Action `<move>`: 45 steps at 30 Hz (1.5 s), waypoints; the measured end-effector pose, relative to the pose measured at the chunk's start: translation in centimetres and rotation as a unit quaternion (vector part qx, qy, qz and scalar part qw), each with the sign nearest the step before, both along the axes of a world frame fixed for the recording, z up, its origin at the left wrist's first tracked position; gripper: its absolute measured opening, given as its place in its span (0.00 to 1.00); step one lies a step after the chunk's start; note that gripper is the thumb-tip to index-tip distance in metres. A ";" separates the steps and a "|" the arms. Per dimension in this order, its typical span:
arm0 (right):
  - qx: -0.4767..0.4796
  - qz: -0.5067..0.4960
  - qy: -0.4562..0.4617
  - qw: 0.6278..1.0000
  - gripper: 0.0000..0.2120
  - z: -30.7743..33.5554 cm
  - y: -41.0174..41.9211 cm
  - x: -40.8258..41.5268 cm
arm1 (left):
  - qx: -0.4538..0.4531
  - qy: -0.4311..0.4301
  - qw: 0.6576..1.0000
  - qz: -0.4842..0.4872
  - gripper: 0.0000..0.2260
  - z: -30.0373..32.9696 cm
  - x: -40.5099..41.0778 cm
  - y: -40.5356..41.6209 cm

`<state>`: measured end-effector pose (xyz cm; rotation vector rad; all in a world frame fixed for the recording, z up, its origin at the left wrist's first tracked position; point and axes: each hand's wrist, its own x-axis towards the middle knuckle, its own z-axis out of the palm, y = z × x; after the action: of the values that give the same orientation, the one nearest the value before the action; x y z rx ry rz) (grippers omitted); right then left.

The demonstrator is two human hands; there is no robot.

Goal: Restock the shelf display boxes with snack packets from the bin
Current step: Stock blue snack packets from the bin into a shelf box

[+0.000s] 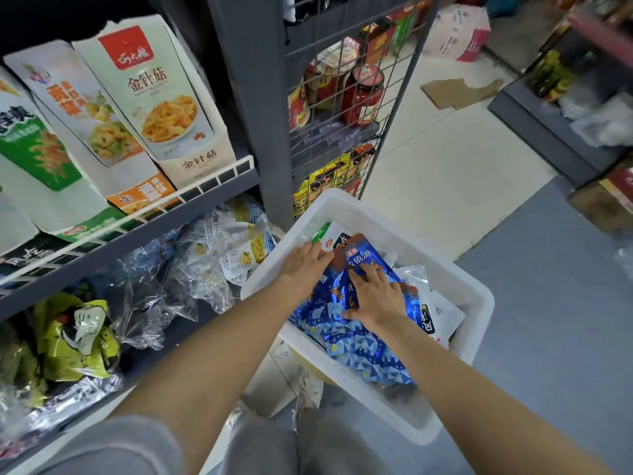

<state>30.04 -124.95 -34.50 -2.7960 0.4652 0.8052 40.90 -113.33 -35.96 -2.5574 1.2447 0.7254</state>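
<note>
Both hands [375, 296] press blue packets [359, 341] inside white bin [459, 286].

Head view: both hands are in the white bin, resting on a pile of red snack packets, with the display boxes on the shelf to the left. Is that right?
Not quite: the packets are blue, not red, as the head view shows. The rest holds: the left hand and right hand are in the white bin, and the display boxes stand on the shelf to the left.
</note>
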 end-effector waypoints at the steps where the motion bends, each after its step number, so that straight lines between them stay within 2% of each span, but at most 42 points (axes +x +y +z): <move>1: 0.000 -0.002 0.001 1.000 0.42 0.1 0.1 0.1 | -0.005 -0.003 1.000 -0.002 0.43 0.1 0.0 0.0; 5: -0.003 -0.007 0.008 1.000 0.45 0.1 0.2 0.4 | -0.038 -0.050 0.998 -0.012 0.36 1.0 -0.4 0.1; 7: -0.002 -0.010 0.009 1.000 0.46 0.2 0.3 0.4 | -0.076 -0.072 0.994 -0.014 0.29 1.8 -0.3 0.6; 10: 0.009 -0.009 0.023 1.000 0.48 0.3 0.4 0.6 | -0.152 -0.099 0.983 0.003 0.24 3.2 -0.2 2.2; 12: 0.039 -0.017 0.036 0.998 0.49 0.4 0.6 1.0 | -0.203 -0.092 0.973 0.052 0.21 4.1 -0.1 3.8; 14: 0.074 -0.017 0.044 0.996 0.48 0.5 0.7 1.7 | -0.248 -0.057 0.964 0.082 0.13 4.7 0.0 5.6; 16: 0.093 -0.007 0.042 0.995 0.43 0.3 0.6 2.7 | -0.295 -0.027 0.951 0.083 0.07 5.5 0.0 7.4; 20: 0.114 -0.032 -0.010 0.993 0.30 -0.8 0.7 4.6 | -0.400 -0.037 0.900 0.170 0.08 7.1 -0.4 10.0; 23: 0.063 -0.020 -0.057 0.996 0.32 -1.2 1.3 5.3 | -0.438 -0.014 0.863 0.253 0.07 8.7 -0.5 11.4; 26: 0.042 -0.033 -0.087 0.995 0.32 -0.9 1.9 6.0 | -0.445 -0.016 0.847 0.292 0.06 9.8 -0.7 12.5; 29: 0.025 -0.021 -0.097 0.995 0.20 -0.9 1.7 6.2 | -0.453 -0.008 0.823 0.343 0.06 10.7 -1.1 13.2; 32: 0.065 -0.029 -0.134 0.988 0.11 0.2 1.3 5.7 | -0.450 -0.003 0.809 0.378 0.08 11.7 -1.2 14.0; 36: 0.141 -0.013 -0.212 0.967 0.08 4.5 2.6 6.1 | -0.455 -0.019 0.802 0.387 0.08 14.0 -1.0 15.8; 41: 0.191 0.080 -0.270 0.940 0.04 12.2 6.5 9.3 | -0.467 -0.105 0.792 0.379 0.07 18.2 -0.5 19.7; 45: 0.238 0.141 -0.326 0.904 0.04 18.2 11.1 12.4 | -0.480 -0.182 0.764 0.391 0.07 21.9 0.6 24.2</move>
<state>42.49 -113.83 -16.27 -2.4672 -0.2285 -0.0300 41.50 -89.16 -14.04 -3.8173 0.3410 -0.5453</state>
